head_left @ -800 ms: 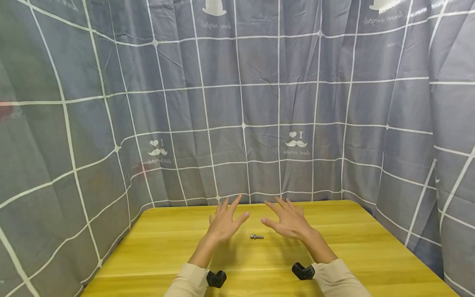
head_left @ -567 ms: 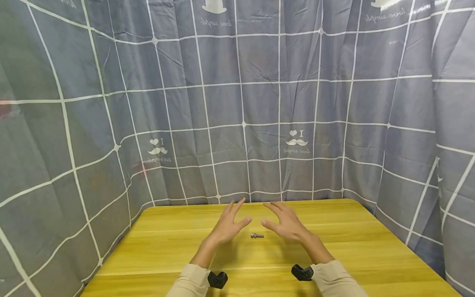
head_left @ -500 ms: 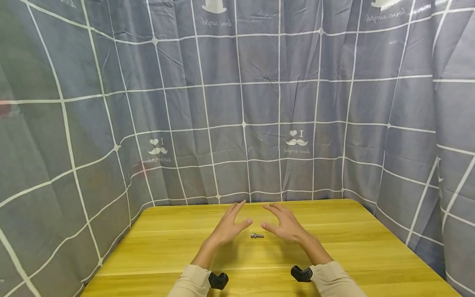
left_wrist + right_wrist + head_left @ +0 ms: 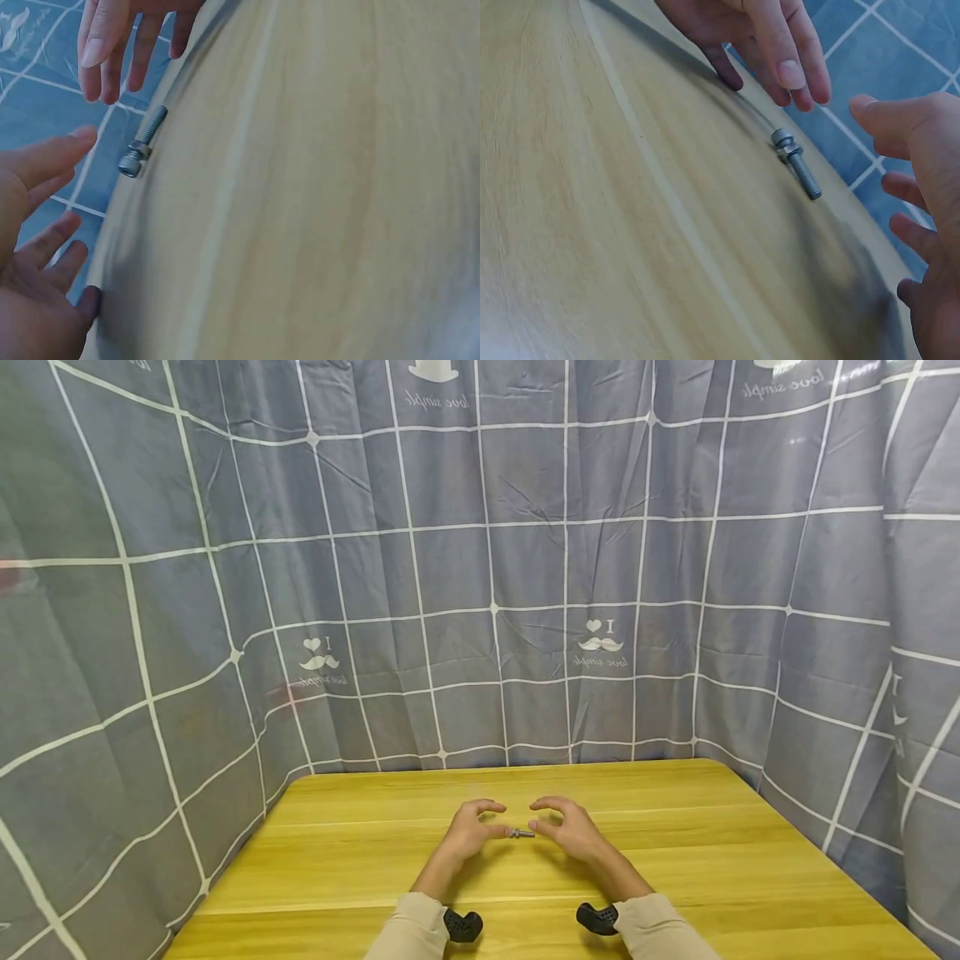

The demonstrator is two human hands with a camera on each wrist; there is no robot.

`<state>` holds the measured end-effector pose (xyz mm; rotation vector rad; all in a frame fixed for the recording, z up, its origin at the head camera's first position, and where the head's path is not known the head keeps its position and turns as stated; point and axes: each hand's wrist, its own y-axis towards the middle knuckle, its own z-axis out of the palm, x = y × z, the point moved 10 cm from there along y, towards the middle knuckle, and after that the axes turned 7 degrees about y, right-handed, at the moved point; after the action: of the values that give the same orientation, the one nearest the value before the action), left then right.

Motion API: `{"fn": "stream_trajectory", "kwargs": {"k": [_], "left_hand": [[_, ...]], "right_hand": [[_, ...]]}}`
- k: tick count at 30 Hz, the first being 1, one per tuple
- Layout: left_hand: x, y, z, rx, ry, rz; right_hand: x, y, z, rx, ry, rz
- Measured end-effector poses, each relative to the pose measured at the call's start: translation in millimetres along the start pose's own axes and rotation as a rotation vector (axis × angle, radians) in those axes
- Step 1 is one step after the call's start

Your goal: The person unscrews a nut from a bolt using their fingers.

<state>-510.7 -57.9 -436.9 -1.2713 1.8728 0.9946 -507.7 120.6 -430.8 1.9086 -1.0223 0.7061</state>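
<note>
A small metal bolt (image 4: 523, 833) with a nut threaded near its head lies on the yellow wooden table. Both wrist views show it up close: the bolt (image 4: 142, 142) has a round head and a bare threaded end. My left hand (image 4: 470, 828) is at the head end, its thumb overlapping the head in the head view. On the other side, my right hand (image 4: 572, 828) is by the threaded end, thumb tip close to it. The fingers of both hands are loosely bent and hold nothing. In the right wrist view, a gap shows between the bolt (image 4: 796, 163) and either hand.
The wooden table (image 4: 337, 860) spreads around the hands. A grey curtain (image 4: 450, 568) with white grid lines stands behind and along both sides. Black wrist devices (image 4: 462, 926) sit at the cuffs of the beige sleeves (image 4: 411, 928).
Both hands have come down and inward toward the bolt, and their spread fingers have bent into a looser curve. The bolt has stayed in place on the table.
</note>
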Motion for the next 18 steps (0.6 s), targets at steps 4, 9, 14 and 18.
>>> {"fn": "stream_trajectory", "kwargs": {"k": [4,9,14,18], "left_hand": [[8.1,2.6,3.8,-0.002,-0.019,-0.037],[10.6,6.6,4.0,0.009,-0.005,-0.062],[6.7,6.0,6.0,-0.009,0.138,-0.038],[-0.2,4.2,10.3,-0.037,0.271,0.003]], "right_hand": [[-4.2,-0.4,1.8,-0.014,0.030,0.024],[-9.0,2.1,5.8,-0.019,0.003,0.035],[-10.6,2.2,12.6,-0.029,-0.046,0.055],[-13.7,0.6,14.8,-0.073,-0.111,0.068]]}}
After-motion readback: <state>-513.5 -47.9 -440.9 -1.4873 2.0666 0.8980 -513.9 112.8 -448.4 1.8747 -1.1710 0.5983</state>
